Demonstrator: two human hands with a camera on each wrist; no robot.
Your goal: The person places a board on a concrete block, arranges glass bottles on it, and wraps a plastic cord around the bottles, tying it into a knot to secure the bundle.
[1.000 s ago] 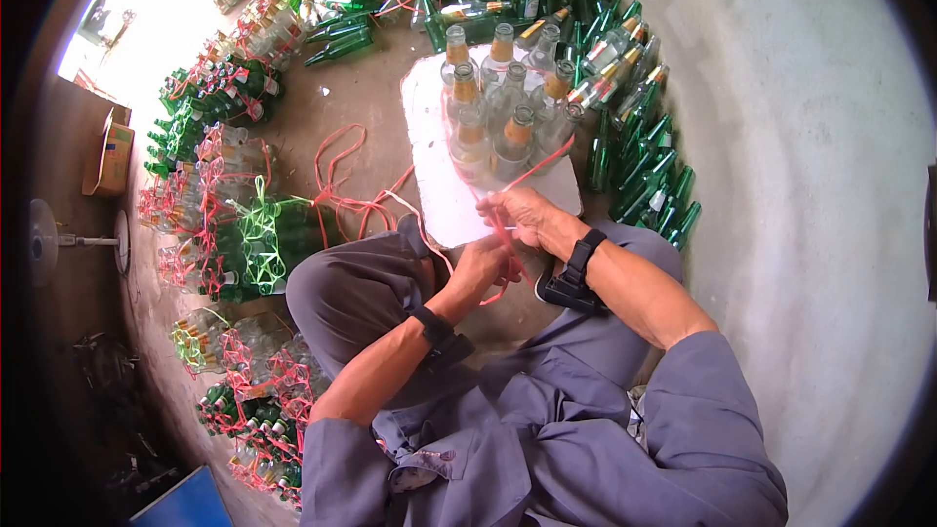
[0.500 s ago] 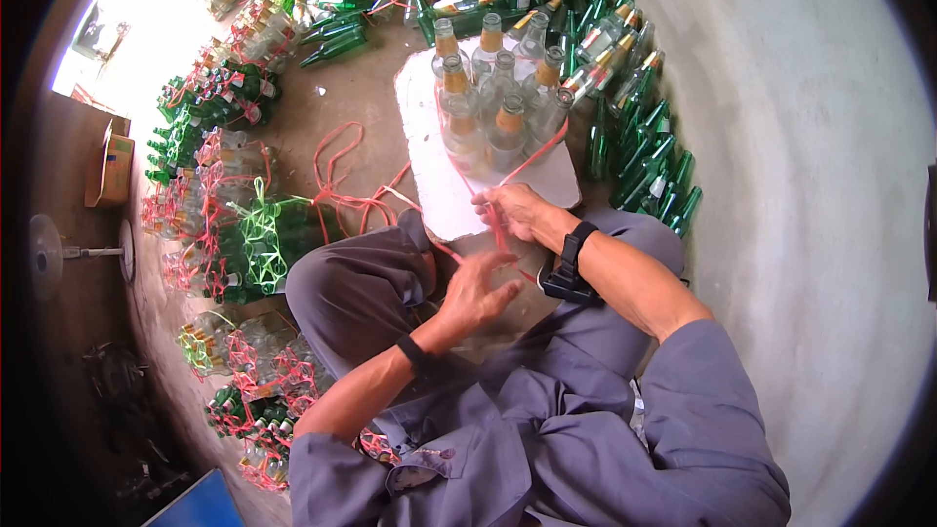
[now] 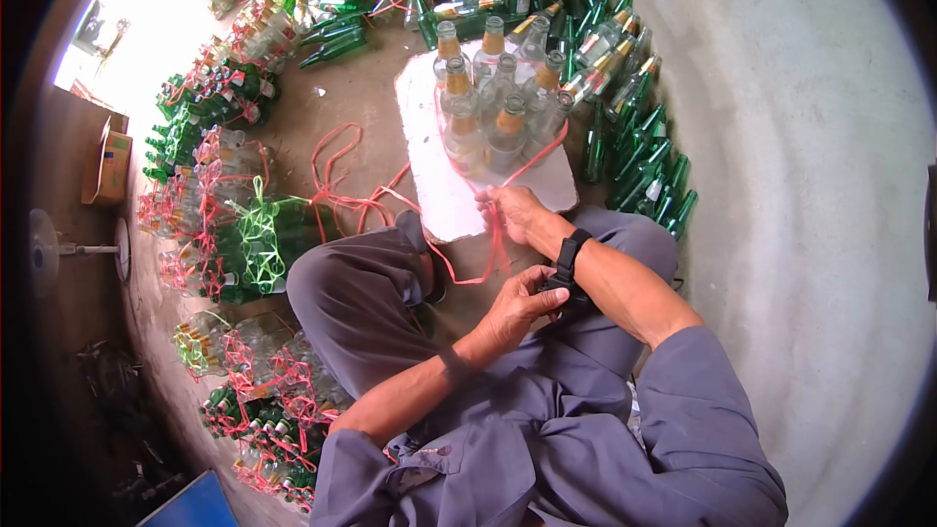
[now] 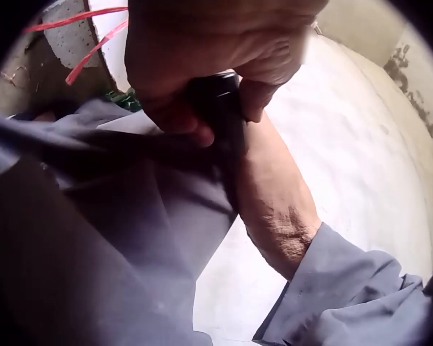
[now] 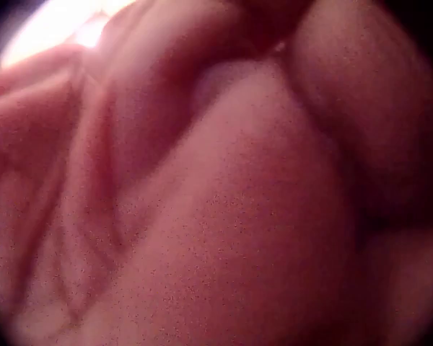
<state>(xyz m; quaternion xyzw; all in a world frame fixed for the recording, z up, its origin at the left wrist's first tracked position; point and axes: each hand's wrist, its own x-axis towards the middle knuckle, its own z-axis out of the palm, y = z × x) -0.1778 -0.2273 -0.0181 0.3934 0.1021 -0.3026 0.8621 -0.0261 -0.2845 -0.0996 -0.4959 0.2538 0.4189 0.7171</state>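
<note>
Several clear glass bottles point(image 3: 504, 127) stand grouped on a white board point(image 3: 439, 190), with a red strap point(image 3: 540, 158) running around them. My right hand point(image 3: 517, 212) pinches the strap's crossing just in front of the bottles, and its ends hang below the fingers. On the right wrist sits a black camera point(image 3: 564, 285), which my left hand point(image 3: 517, 310) grips. In the left wrist view the fingers of my left hand point(image 4: 209, 50) curl round the black device point(image 4: 227, 108). Blurred skin of a hand fills the right wrist view.
Loose green bottles point(image 3: 639, 161) lie right of the board. Bundles of strapped bottles point(image 3: 205, 185) line the left side. A loose red strap point(image 3: 337, 171) lies on the floor, beside the bent knees. A fan point(image 3: 122, 249) and a cardboard box point(image 3: 110, 164) are at the far left.
My left hand has left the strap and moved right, onto the camera at the right wrist. My right hand still holds the strap, which hangs looser below it.
</note>
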